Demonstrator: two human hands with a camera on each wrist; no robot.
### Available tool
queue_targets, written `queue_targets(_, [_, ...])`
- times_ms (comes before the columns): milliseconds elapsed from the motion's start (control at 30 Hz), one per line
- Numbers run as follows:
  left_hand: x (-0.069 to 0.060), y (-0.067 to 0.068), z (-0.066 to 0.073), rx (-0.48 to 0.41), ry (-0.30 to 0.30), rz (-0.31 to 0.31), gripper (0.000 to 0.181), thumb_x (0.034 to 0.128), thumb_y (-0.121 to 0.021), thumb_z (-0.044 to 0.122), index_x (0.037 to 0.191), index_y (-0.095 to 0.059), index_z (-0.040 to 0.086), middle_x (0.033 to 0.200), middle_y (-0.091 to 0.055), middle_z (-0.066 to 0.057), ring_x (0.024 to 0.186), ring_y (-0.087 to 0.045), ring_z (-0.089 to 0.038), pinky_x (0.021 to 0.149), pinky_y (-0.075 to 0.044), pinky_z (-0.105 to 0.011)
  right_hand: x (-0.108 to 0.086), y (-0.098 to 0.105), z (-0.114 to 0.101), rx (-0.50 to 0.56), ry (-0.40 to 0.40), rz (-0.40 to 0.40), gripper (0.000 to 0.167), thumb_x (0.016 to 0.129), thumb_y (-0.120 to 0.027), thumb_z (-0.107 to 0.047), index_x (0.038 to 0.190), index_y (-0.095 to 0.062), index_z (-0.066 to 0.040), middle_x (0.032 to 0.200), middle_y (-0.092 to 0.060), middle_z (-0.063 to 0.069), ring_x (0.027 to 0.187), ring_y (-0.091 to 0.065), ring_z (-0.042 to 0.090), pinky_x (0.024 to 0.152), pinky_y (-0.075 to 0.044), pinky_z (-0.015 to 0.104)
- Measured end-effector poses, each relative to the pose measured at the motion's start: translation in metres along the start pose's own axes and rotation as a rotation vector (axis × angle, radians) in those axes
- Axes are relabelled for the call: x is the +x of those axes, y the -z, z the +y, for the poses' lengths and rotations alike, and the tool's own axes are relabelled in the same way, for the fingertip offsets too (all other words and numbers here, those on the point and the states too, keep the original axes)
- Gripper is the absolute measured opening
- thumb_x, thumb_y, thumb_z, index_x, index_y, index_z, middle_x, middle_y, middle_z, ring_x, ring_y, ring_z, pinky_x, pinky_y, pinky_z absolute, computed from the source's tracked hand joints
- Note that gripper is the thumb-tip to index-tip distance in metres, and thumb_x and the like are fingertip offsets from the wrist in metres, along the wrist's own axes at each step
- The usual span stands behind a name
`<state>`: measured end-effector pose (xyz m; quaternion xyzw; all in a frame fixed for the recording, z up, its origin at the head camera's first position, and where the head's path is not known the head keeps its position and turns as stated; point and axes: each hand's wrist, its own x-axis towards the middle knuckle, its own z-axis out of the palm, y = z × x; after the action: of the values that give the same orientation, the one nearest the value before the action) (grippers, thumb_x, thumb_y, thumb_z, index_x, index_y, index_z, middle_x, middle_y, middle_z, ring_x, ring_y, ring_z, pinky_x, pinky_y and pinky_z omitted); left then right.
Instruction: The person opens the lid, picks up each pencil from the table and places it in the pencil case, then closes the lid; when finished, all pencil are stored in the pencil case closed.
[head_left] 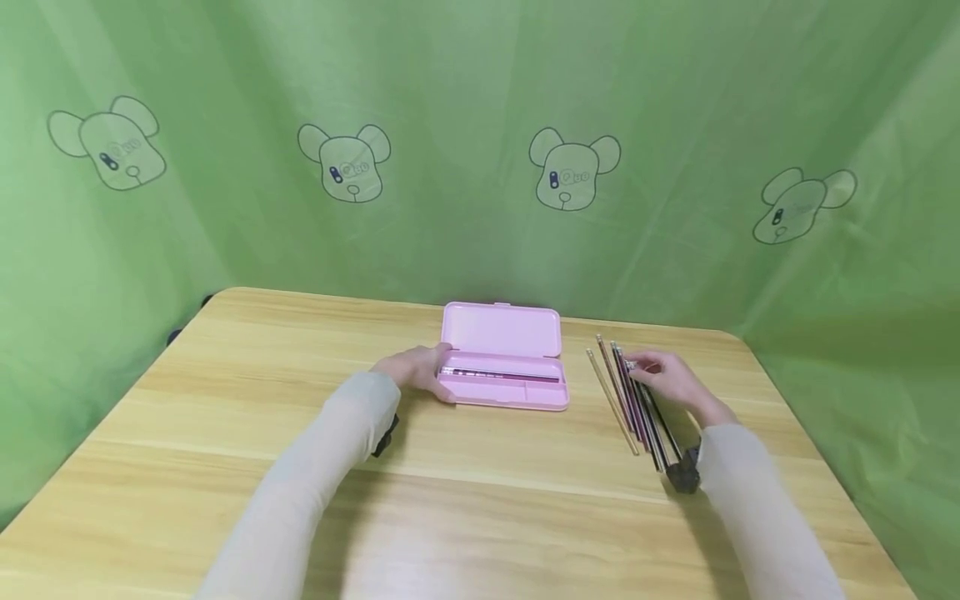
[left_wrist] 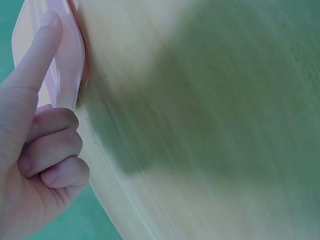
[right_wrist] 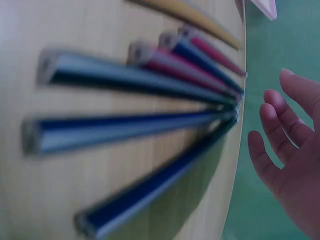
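Observation:
An open pink pencil case (head_left: 502, 329) lies near the far edge, lid tipped back, with at least one dark pencil (head_left: 498, 375) in its long compartment. My left hand (head_left: 418, 368) grips the case's left end. In the left wrist view, the thumb lies along the case (left_wrist: 70, 60) and several fingers are curled. Over the far ends of several loose pencils (right_wrist: 145, 79), mostly dark and striped, my right hand (head_left: 667, 379) hovers. Its fingers (right_wrist: 272, 132) are loosely bent and apart, with nothing visible between them. Whether the fingertips touch a pencil is unclear.
A gold pencil (head_left: 612, 402) lies at the left of the fanned pencils. The wooden table (head_left: 480, 500) is bounded at the back and sides by a green curtain (head_left: 457, 233) with printed bear heads.

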<state>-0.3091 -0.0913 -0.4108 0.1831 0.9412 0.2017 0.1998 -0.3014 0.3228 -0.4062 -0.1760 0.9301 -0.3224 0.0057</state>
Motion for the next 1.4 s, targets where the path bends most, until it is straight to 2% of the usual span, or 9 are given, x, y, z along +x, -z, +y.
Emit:
queue_targets(167, [0.0,0.0,0.0,0.002,-0.007,-0.001,0.101,0.0666,-0.078,0.042,0.144,-0.022,0.009,0.137,-0.041,-0.02,0.125,-0.04,-0.031,0.106,-0.03,-0.042,-0.011,0.008,0.011,0.01,-0.067,-0.031,0.038,0.089,-0.055,-0.008,0.121,-0.049,0.012,0.096,-0.06,0.021,0.09,-0.056,0.03,0.079,-0.047,0.032])
queue_targets(300, [-0.001,0.001,0.001,0.005,-0.013,-0.002,0.098,0.067,-0.078,0.041,0.143,-0.024,0.01,0.135,-0.043,-0.019,0.124,-0.042,-0.031,0.106,-0.031,-0.041,-0.018,0.011,0.018,0.011,-0.107,-0.071,0.041,0.089,-0.054,-0.008,0.123,-0.045,0.012,0.097,-0.058,0.022,0.094,-0.054,0.034,0.08,-0.048,0.039])
queue_targets(467, [-0.002,0.001,0.001,0.005,-0.023,0.005,0.095,0.0668,-0.078,0.041,0.14,-0.027,0.009,0.132,-0.046,-0.019,0.121,-0.045,-0.031,0.104,-0.034,-0.041,-0.023,0.014,0.024,0.024,-0.171,-0.179,0.051,0.09,-0.053,-0.011,0.128,-0.034,0.017,0.103,-0.054,0.028,0.097,-0.052,0.038,0.084,-0.047,0.048])
queue_targets(533, [-0.002,0.001,0.001,0.004,-0.019,0.007,0.095,0.0666,-0.078,0.041,0.14,-0.027,0.009,0.133,-0.045,-0.02,0.121,-0.044,-0.031,0.104,-0.034,-0.042,-0.025,0.015,0.026,0.037,-0.199,-0.223,0.055,0.089,-0.053,-0.012,0.129,-0.03,0.019,0.104,-0.052,0.029,0.097,-0.051,0.037,0.085,-0.046,0.046])
queue_targets(700, [-0.002,0.0,0.0,0.013,-0.015,0.004,0.095,0.067,-0.077,0.042,0.141,-0.026,0.011,0.134,-0.044,-0.02,0.122,-0.044,-0.032,0.104,-0.034,-0.042,-0.029,0.016,0.027,0.06,-0.244,-0.269,0.061,0.086,-0.057,-0.013,0.13,-0.027,0.018,0.099,-0.051,0.022,0.09,-0.05,0.027,0.076,-0.045,0.033])
queue_targets(1033, [-0.002,0.0,-0.001,0.014,-0.017,0.012,0.095,0.0668,-0.078,0.042,0.14,-0.027,0.011,0.132,-0.046,-0.02,0.121,-0.045,-0.032,0.103,-0.035,-0.042,-0.029,0.009,0.022,-0.006,-0.194,-0.242,0.055,0.08,-0.064,-0.008,0.121,-0.038,0.018,0.092,-0.052,0.022,0.084,-0.05,0.027,0.072,-0.046,0.034])
queue_targets(1233, [-0.004,-0.001,0.0,-0.008,-0.018,0.011,0.096,0.067,-0.078,0.042,0.141,-0.026,0.011,0.134,-0.044,-0.022,0.122,-0.043,-0.033,0.104,-0.033,-0.044,-0.027,0.007,0.018,-0.006,-0.25,-0.233,0.05,0.08,-0.063,-0.004,0.117,-0.038,0.017,0.085,-0.049,0.016,0.079,-0.051,0.026,0.074,-0.047,0.041])
queue_targets(1400, [-0.002,-0.001,0.0,0.001,-0.016,0.01,0.096,0.0661,-0.078,0.042,0.141,-0.027,0.012,0.134,-0.045,-0.02,0.122,-0.044,-0.032,0.103,-0.034,-0.043,-0.026,0.007,0.016,0.042,-0.304,-0.236,0.043,0.081,-0.057,0.002,0.115,-0.036,0.018,0.077,-0.048,0.011,0.071,-0.052,0.02,0.066,-0.049,0.034])
